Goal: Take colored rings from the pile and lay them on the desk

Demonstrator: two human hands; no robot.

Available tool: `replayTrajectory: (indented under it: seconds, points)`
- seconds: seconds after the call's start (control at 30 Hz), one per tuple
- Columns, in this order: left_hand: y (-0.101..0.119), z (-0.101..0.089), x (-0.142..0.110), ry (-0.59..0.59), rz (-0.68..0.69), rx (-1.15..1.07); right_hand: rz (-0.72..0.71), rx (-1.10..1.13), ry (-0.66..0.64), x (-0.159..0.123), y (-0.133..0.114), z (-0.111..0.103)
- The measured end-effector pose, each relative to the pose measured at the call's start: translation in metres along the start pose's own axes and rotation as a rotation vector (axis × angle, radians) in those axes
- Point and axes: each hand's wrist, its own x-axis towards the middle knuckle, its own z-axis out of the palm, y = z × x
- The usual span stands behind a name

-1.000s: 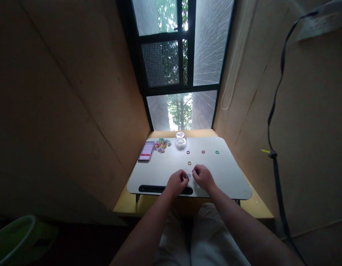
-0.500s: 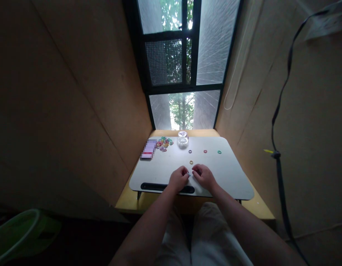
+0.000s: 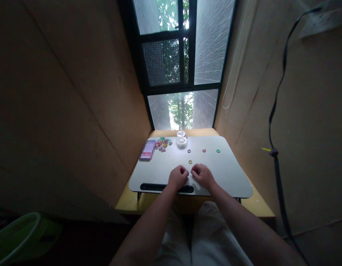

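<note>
My left hand [image 3: 178, 176] is closed in a pinch above the front of the white folding table [image 3: 223, 177]. A tiny dark bit shows at its fingertips, too small to name. My right hand [image 3: 202, 176] faces it a small gap away, thumb and fingers curled together; whatever they hold is hidden. Just beyond the hands lies a yellow ring [image 3: 190, 162]. Farther back sit a purple ring [image 3: 189, 151], a red ring [image 3: 204, 150] and a green ring [image 3: 218, 151], spaced out in a row.
A pile of small coloured rings [image 3: 163, 143] lies at the back left beside a blurred-out phone-like object [image 3: 147, 150]. Clear round containers [image 3: 181, 140] stand at the back. A black slot [image 3: 153, 187] runs along the front edge. A dark cord [image 3: 276, 177] hangs at the right.
The small bluish piece seen between my fingertips is now mostly hidden. My hands have stayed nearly in place, and the view has shifted slightly.
</note>
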Motion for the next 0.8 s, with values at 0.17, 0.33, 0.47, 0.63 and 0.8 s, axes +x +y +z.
replayTrajectory:
  seconds: [0.17,0.33,0.47,0.63,0.8]
  points:
    - [-0.001,0.003,0.002,0.021,0.014,0.065,0.034,0.053,-0.064,0.005,-0.002,0.003]
    - [-0.002,0.003,0.002,0.026,0.04,0.05,0.159,0.193,-0.141,0.008,-0.003,0.008]
    - [-0.003,0.002,-0.001,-0.005,0.08,-0.008,0.156,0.156,-0.034,0.001,-0.001,0.012]
    - [-0.002,-0.001,-0.004,-0.033,0.089,-0.051,0.094,0.109,0.016,-0.007,-0.006,0.011]
    - [0.0,-0.002,-0.008,-0.031,0.12,-0.054,0.028,0.06,0.029,-0.009,-0.011,0.008]
